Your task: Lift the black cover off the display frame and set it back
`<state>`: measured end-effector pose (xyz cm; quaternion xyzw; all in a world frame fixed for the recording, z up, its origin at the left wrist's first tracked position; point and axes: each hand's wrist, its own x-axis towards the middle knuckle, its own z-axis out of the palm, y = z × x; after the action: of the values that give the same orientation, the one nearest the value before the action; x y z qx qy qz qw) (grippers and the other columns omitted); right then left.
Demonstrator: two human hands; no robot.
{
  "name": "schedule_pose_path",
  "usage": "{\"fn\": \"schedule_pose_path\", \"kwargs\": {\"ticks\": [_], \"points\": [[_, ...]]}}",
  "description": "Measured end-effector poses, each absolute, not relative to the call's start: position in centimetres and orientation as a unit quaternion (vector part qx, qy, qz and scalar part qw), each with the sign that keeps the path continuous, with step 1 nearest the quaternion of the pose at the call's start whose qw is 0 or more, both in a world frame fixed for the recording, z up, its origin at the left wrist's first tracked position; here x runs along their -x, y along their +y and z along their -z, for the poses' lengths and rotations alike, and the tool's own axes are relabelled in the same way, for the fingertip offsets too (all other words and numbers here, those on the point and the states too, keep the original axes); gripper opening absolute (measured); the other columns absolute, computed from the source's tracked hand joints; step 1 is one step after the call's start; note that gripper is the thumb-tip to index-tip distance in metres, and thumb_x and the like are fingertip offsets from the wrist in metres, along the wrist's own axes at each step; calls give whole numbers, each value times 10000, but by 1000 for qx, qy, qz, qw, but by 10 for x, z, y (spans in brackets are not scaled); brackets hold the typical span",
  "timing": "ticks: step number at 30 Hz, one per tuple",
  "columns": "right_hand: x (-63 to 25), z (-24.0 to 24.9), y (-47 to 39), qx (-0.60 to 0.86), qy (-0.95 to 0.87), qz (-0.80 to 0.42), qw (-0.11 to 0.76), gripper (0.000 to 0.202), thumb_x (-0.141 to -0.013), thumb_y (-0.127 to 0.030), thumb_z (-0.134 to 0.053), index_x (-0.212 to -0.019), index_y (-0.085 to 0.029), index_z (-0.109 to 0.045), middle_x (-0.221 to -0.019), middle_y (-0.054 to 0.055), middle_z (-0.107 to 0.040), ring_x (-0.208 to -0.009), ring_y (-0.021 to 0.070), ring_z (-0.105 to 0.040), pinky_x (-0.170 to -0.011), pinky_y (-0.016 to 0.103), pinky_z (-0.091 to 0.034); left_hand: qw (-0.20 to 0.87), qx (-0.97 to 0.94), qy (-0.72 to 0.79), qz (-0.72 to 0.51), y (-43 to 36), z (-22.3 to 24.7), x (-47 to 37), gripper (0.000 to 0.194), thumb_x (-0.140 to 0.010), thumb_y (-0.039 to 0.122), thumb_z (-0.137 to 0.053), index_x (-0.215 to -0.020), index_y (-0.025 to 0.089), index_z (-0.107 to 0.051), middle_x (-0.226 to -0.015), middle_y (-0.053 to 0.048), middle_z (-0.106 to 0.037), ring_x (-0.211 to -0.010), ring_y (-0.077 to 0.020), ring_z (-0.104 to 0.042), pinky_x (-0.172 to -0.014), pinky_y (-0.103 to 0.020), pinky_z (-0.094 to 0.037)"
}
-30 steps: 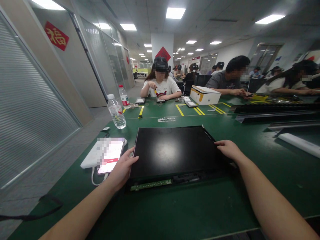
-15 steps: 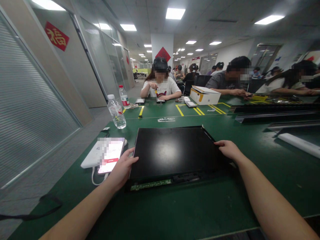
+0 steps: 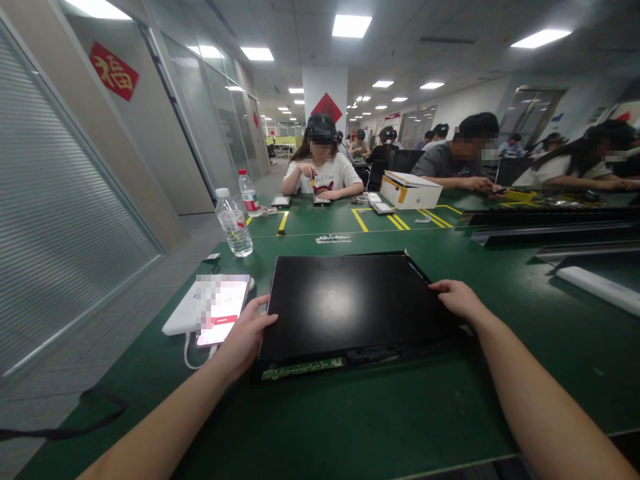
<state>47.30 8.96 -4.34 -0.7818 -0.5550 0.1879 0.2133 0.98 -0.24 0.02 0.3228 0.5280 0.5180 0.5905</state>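
By the table's (image 3: 350, 420) left edge, the phone (image 3: 225, 317) could be knocked if my left hand (image 3: 250, 333), closed on the panel's (image 3: 325, 307) left side, slips. The panel lies toward the near edge, its circuit strip (image 3: 303, 369) exposed (easily scraped, probably). My right hand (image 3: 459, 298) pinches the right rim; uneven pull could twist it.

The left hand (image 3: 245, 337) and right hand (image 3: 461, 301) hold a black panel (image 3: 345, 307). A green circuit board (image 3: 303, 369) shows along its near edge.
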Motion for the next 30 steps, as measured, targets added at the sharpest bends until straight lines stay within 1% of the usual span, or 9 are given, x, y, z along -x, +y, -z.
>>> {"fn": "schedule_pose_path", "kwargs": {"ticks": [7, 13, 17, 19, 21, 24, 26, 28, 30], "points": [[-477, 48, 92, 776, -559, -187, 223, 480, -701, 4, -564, -1064, -189, -811, -1045, 73, -790, -971, 223, -730, -896, 281, -527, 607, -342, 508, -507, -2, 3, -6, 613, -765, 129, -747, -1339, 192, -541, -1029, -105, -799, -951, -303, -785, -847, -415, -625], [-475, 48, 91, 778, -553, -194, 229, 496, -707, 14, -560, -1096, -176, -804, -1047, 85, -787, -957, 216, -731, -880, 270, -527, 604, -342, 514, -504, -3, 1, -8, 626, -772, 131, -735, -1362, 199, -538, -1037, -106, -804, -966, -305, -784, -869, -428, -625], [-474, 45, 91, 778, -551, -205, 224, 498, -716, 15, -553, -1105, -171, -803, -1062, 89, -785, -970, 218, -730, -884, 268, -527, 593, -348, 508, -518, -3, 2, -9, 644, -743, 175, -771, -1354, 203, -570, -1171, -127, -783, -1099, -331, -745, -950, -452, -601], [-475, 46, 91, 776, -553, -206, 223, 498, -719, 15, -548, -1104, -172, -803, -1078, 87, -784, -987, 218, -727, -895, 270, -524, 577, -372, 498, -530, -2, 5, -7, 626, -722, 242, -815, -1316, 198, -619, -1285, -143, -743, -1232, -353, -677, -1035, -460, -556], [-477, 48, 92, 773, -558, -199, 227, 493, -715, 18, -543, -1087, -173, -805, -1073, 83, -785, -996, 215, -725, -903, 267, -521, 551, -410, 495, -532, 0, 8, -3, 607, -712, 306, -841, -1283, 198, -662, -1413, -151, -672, -1374, -371, -562, -1133, -470, -474], [-480, 53, 94, 769, -561, -194, 238, 482, -699, 16, -545, -1050, -185, -808, -1037, 70, -790, -976, 211, -728, -894, 266, -526, 484, -474, 527, -513, 3, 14, 4, 579, -713, 346, -838, -1258, 212, -697, -1622, -133, -463, -1517, -364, -369, -1229, -462, -334], [-481, 55, 95, 768, -558, -198, 244, 483, -689, 11, -548, -1044, -190, -806, -1018, 63, -791, -956, 208, -730, -869, 262, -532, 430, -512, 559, -491, 5, 19, 10, 577, -722, 374, -810, -1262, 208, -697, -1698, -124, -325, -1546, -355, -309, -1248, -458, -288], [-482, 55, 96, 770, -552, -204, 246, 491, -689, 7, -546, -1061, -185, -801, -1017, 63, -790, -941, 202, -732, -843, 251, -534, 389, -548, 586, -453, 8, 25, 16, 602, -738, 407, -769, -1294, 190, -682, -1705, -146, -298, -1547, -363, -305, -1248, -492, -275], [-482, 56, 96, 771, -548, -211, 247, 497, -692, 5, -540, -1077, -176, -799, -1023, 68, -789, -926, 198, -733, -823, 243, -533, 349, -582, 608, -412, 10, 30, 20, 595, -755, 427, -735, -1297, 187, -685, -1687, -157, -333, -1547, -378, -299, -1239, -528, -278]]}}
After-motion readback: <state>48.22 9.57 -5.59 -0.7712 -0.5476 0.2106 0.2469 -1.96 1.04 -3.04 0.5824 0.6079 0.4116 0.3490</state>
